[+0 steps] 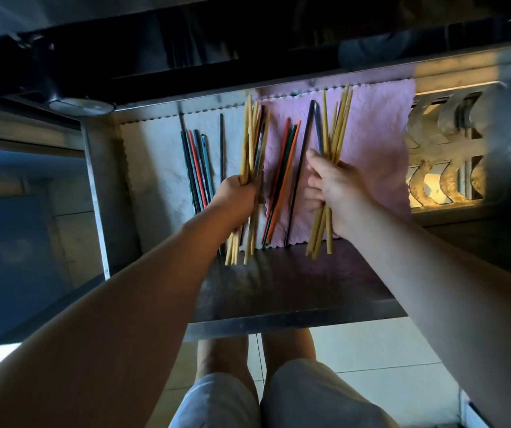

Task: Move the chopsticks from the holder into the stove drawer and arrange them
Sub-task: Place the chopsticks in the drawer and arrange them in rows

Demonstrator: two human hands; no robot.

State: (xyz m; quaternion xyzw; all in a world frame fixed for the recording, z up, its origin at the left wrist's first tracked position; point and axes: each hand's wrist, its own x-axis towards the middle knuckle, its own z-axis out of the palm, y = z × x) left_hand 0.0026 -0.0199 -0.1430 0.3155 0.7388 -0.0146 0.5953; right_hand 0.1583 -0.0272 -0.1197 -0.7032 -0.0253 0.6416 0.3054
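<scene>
The metal stove drawer (294,322) stands pulled out below me, lined with a white cloth (155,168) on the left and a pink cloth (377,143) on the right. My left hand (237,197) is shut on a bundle of bamboo chopsticks (249,140) over the seam between the cloths. My right hand (333,186) grips a second bamboo bundle (339,125) over the pink cloth. Several coloured chopsticks (197,168) lie in a row on the white cloth. More coloured chopsticks (285,171) lie slanted between my hands. No holder is in view.
A perforated metal rack (445,156) fills the drawer's right end. The stove's dark underside (217,57) overhangs the back of the drawer. The drawer's left wall (93,193) borders a blue surface (10,230). My knees (257,396) and pale floor tiles (371,353) sit below the drawer front.
</scene>
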